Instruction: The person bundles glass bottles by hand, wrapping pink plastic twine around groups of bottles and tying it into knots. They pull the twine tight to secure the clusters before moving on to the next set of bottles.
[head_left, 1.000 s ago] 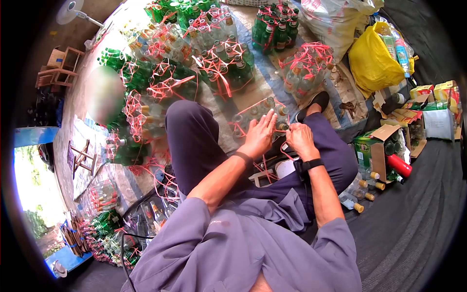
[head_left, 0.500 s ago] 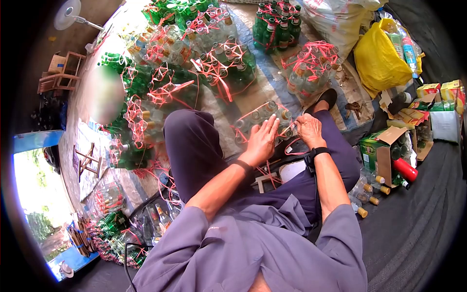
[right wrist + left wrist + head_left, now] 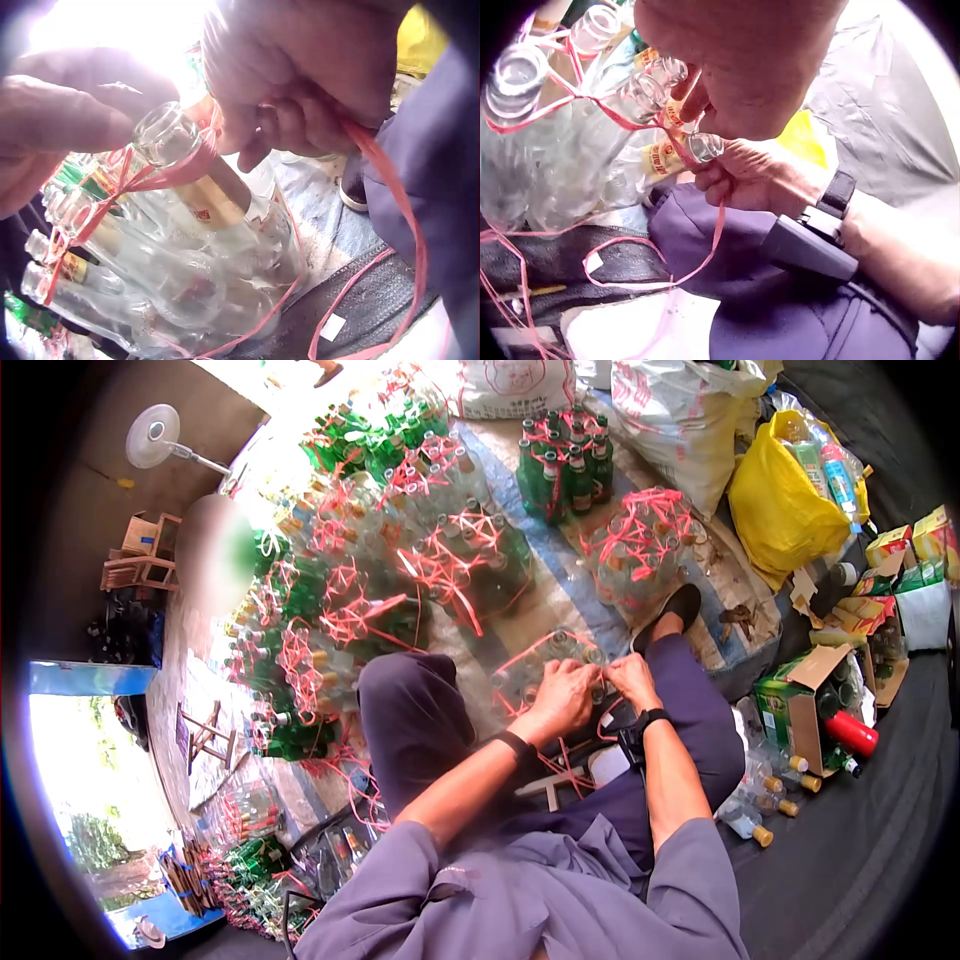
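Note:
A bundle of clear glass bottles point(image 3: 540, 672) stands between the legs, pink string point(image 3: 176, 172) looped round the necks. My left hand point(image 3: 565, 700) is bent over the nearest bottle, its fingers pinching at the string beside the mouth point(image 3: 705, 146); the fingertips are partly hidden. Close against it, my right hand point(image 3: 632, 682) grips the string with curled fingers. From that fist a loose tail of string point(image 3: 718, 229) hangs down in the left wrist view. Paper labels point(image 3: 217, 202) show on some necks.
Several tied bottle bundles point(image 3: 465, 565) crowd the mat ahead. A yellow sack point(image 3: 790, 500) and an open carton point(image 3: 790, 705) stand at the right, with loose bottles point(image 3: 750, 820) beside the right knee. A fan point(image 3: 155, 435) stands at far left.
My left hand went from straight fingers over the bottles to bent fingers at the nearest neck. The right hand stays beside it on the string. The head view has tilted up.

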`<control>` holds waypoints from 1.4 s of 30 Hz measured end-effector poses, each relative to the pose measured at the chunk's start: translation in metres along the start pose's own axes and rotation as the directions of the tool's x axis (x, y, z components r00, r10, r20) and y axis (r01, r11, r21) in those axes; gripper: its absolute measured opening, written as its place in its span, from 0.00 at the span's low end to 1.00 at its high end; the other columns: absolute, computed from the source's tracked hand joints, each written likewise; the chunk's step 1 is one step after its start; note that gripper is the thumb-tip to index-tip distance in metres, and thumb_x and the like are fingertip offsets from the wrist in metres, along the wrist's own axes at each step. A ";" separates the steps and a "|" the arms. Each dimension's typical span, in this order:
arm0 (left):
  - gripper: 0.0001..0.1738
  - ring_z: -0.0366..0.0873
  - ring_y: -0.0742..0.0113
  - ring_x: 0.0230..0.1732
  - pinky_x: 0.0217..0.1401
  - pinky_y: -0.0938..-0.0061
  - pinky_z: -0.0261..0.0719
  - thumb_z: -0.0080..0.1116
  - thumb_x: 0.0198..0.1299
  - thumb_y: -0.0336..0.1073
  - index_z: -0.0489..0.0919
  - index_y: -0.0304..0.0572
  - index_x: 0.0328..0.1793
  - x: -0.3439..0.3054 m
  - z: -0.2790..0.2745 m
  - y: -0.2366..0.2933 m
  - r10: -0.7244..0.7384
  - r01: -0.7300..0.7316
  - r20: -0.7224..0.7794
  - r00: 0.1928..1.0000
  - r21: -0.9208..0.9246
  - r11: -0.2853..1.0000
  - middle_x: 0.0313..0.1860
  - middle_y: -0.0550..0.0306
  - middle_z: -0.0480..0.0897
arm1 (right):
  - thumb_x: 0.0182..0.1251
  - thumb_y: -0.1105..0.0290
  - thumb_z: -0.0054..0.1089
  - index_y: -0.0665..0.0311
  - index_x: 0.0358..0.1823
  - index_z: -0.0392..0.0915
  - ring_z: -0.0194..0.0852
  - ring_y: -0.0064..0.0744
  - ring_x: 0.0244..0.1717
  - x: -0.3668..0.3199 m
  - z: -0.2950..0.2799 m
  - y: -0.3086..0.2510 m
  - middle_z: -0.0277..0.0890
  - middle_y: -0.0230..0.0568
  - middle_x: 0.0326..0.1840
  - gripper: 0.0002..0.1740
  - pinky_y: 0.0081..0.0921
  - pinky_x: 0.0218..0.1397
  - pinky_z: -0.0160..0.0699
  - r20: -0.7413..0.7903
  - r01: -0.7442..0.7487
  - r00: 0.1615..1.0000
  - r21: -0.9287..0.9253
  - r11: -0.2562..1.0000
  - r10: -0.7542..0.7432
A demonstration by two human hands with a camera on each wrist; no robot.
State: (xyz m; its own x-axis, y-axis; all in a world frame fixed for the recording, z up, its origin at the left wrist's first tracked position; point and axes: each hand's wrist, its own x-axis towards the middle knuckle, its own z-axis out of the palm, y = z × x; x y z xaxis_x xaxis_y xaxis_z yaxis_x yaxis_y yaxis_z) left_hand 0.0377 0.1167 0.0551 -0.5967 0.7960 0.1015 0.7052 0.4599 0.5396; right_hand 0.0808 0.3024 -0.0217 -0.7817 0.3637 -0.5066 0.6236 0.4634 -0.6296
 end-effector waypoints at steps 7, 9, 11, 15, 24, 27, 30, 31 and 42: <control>0.25 0.76 0.49 0.55 0.59 0.54 0.64 0.55 0.49 0.32 0.74 0.42 0.58 0.003 0.012 -0.005 -0.087 0.098 0.150 0.985 -0.062 0.993 0.46 0.50 0.82 | 0.51 0.50 0.69 0.69 0.32 0.86 0.83 0.64 0.46 -0.001 0.005 -0.009 0.82 0.65 0.38 0.24 0.50 0.47 0.80 0.000 -0.126 0.992 -0.066 0.990 0.126; 0.25 0.76 0.48 0.55 0.60 0.53 0.64 0.55 0.50 0.31 0.74 0.42 0.58 0.004 0.011 -0.005 -0.115 0.128 0.168 0.979 -0.073 0.989 0.47 0.50 0.83 | 0.53 0.53 0.68 0.69 0.37 0.86 0.81 0.64 0.52 -0.007 -0.002 -0.021 0.83 0.64 0.46 0.23 0.49 0.51 0.80 0.032 -0.207 0.977 -0.100 0.973 0.211; 0.24 0.76 0.47 0.55 0.62 0.53 0.63 0.55 0.51 0.31 0.75 0.44 0.58 0.005 0.012 -0.008 -0.134 0.157 0.200 0.971 -0.103 0.982 0.47 0.48 0.83 | 0.53 0.54 0.68 0.68 0.37 0.86 0.81 0.63 0.53 -0.006 -0.001 -0.022 0.83 0.63 0.46 0.22 0.49 0.52 0.80 0.033 -0.221 0.974 -0.089 0.971 0.225; 0.22 0.74 0.51 0.53 0.62 0.48 0.58 0.48 0.49 0.26 0.74 0.46 0.54 0.000 0.020 -0.009 -0.080 0.077 -0.006 0.997 -0.176 0.981 0.42 0.53 0.85 | 0.54 0.55 0.68 0.65 0.39 0.87 0.80 0.62 0.56 -0.005 0.003 -0.021 0.83 0.61 0.49 0.21 0.48 0.56 0.79 0.033 -0.236 0.970 -0.085 0.968 0.239; 0.17 0.73 0.53 0.52 0.63 0.35 0.54 0.52 0.49 0.28 0.73 0.47 0.48 0.008 0.008 -0.001 -0.056 0.056 0.083 0.995 -0.002 0.998 0.40 0.57 0.82 | 0.61 0.57 0.62 0.66 0.42 0.86 0.81 0.62 0.54 -0.023 -0.004 -0.038 0.83 0.62 0.48 0.19 0.49 0.57 0.79 -0.053 -0.167 0.985 -0.121 0.978 0.162; 0.16 0.72 0.51 0.53 0.64 0.30 0.52 0.52 0.50 0.28 0.72 0.46 0.47 0.010 0.003 -0.001 -0.012 0.005 0.112 0.994 0.054 0.999 0.39 0.55 0.81 | 0.61 0.57 0.61 0.66 0.42 0.86 0.81 0.62 0.54 -0.022 -0.002 -0.035 0.82 0.63 0.47 0.19 0.50 0.56 0.80 -0.075 -0.157 0.986 -0.120 0.980 0.149; 0.14 0.73 0.51 0.52 0.65 0.32 0.52 0.52 0.50 0.28 0.72 0.45 0.45 0.009 0.002 0.001 -0.018 0.011 0.100 0.995 0.072 0.997 0.37 0.55 0.81 | 0.61 0.57 0.61 0.66 0.41 0.86 0.81 0.63 0.53 -0.018 0.001 -0.029 0.82 0.64 0.46 0.19 0.51 0.55 0.80 -0.072 -0.116 0.992 -0.122 0.986 0.107; 0.14 0.73 0.51 0.52 0.65 0.32 0.52 0.52 0.50 0.28 0.72 0.45 0.45 0.008 0.004 -0.001 -0.015 0.008 0.098 0.995 0.072 0.997 0.37 0.55 0.81 | 0.61 0.57 0.61 0.66 0.41 0.86 0.81 0.63 0.53 -0.017 0.002 -0.028 0.82 0.64 0.46 0.19 0.51 0.55 0.80 -0.069 -0.110 0.992 -0.125 0.986 0.102; 0.12 0.75 0.53 0.44 0.49 0.51 0.63 0.60 0.45 0.33 0.74 0.43 0.37 0.002 -0.007 0.007 0.072 -0.044 -0.115 0.991 0.228 0.973 0.28 0.54 0.78 | 0.60 0.49 0.63 0.62 0.40 0.87 0.82 0.60 0.51 -0.017 -0.005 -0.028 0.83 0.60 0.44 0.22 0.47 0.56 0.80 0.029 -0.051 0.998 -0.110 0.993 0.054</control>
State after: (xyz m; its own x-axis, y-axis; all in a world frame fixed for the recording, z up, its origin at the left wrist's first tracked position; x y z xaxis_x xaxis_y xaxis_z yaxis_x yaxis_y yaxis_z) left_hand 0.0394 0.1188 0.0647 -0.5843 0.7765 0.2359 0.7998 0.5017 0.3296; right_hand 0.0763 0.2874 0.0072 -0.7464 0.3649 -0.5565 0.6579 0.5306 -0.5344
